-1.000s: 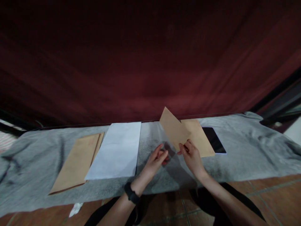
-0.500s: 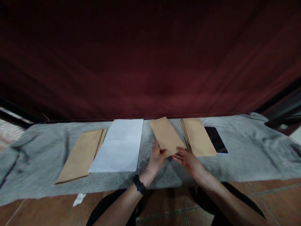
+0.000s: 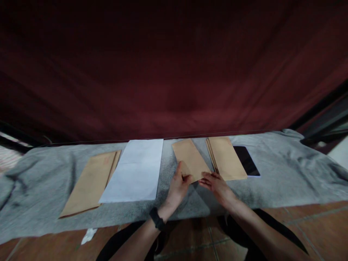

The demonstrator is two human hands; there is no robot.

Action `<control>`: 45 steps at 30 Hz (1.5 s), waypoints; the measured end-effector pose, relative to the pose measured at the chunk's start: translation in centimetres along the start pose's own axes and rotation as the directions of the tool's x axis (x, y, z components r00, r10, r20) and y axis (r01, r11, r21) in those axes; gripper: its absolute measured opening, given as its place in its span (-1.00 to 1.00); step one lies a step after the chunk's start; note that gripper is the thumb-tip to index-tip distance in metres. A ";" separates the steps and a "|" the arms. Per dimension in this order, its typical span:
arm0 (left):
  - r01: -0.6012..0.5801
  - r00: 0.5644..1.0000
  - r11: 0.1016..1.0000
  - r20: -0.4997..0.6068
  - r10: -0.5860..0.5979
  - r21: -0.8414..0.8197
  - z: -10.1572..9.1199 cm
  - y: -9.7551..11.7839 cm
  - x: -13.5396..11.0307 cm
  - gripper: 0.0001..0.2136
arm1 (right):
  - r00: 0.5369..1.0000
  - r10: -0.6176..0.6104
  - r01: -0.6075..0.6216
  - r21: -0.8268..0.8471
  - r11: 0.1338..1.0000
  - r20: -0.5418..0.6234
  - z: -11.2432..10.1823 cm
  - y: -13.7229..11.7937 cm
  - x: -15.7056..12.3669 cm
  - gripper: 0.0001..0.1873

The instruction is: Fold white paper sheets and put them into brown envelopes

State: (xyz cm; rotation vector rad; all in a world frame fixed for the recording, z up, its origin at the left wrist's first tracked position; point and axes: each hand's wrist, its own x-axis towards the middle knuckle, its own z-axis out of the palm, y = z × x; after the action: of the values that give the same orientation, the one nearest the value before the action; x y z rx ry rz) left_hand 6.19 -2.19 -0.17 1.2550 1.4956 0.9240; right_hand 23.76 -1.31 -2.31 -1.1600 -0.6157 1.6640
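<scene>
A brown paper envelope [image 3: 191, 157] is held slightly tilted over the grey cloth, near the middle. My left hand [image 3: 179, 181] grips its lower left side, thumb on the front face and the other fingers partly hidden. At the lower right corner, my right hand [image 3: 214, 184] pinches the near edge between thumb and fingers. Just right of it lies a stack of brown envelopes [image 3: 227, 159]. White paper sheets [image 3: 134, 170] lie flat to the left of my hands. Further left, more brown envelopes [image 3: 88, 185] overlap on the cloth.
A dark tablet-like device [image 3: 247, 161] lies partly under the right-hand stack. The grey cloth [image 3: 282, 170] covers a long surface in front of a dark red curtain [image 3: 174, 90]. A crumpled white scrap [image 3: 88, 235] is on the tiled floor [image 3: 51, 244].
The held envelope has tipped slightly lower, with both hands still on it. The whole view has shifted a little.
</scene>
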 end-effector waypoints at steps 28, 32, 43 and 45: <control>-0.335 0.823 -0.033 0.309 0.477 0.942 2.4 -2.5 -1.0 -0.43 | 0.996 0.083 -0.085 -0.075 0.994 -0.021 -0.1 -0.8 -0.7 -0.71; -0.366 0.831 0.015 0.319 0.456 0.931 2.2 -2.2 -1.0 -0.41 | 0.999 0.038 -0.039 -0.119 0.992 -0.010 0.3 -1.1 -1.1 -0.63; -0.387 0.823 0.129 0.279 0.495 0.913 1.1 -1.2 -1.3 -0.25 | 0.949 -0.291 0.263 -0.205 0.943 -0.122 -1.5 -4.9 -0.5 -0.47; -0.426 0.825 0.155 0.312 0.472 0.891 1.1 -1.6 -1.1 -0.23 | 0.933 -0.323 0.287 -0.216 0.933 -0.157 -2.4 -5.4 -0.4 -0.50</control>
State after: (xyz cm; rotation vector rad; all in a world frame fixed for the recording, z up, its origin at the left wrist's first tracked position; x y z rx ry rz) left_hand 6.87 -3.59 -1.83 2.7327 1.7676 0.2704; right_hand 28.25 0.21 1.28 -1.2690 -0.8021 1.2335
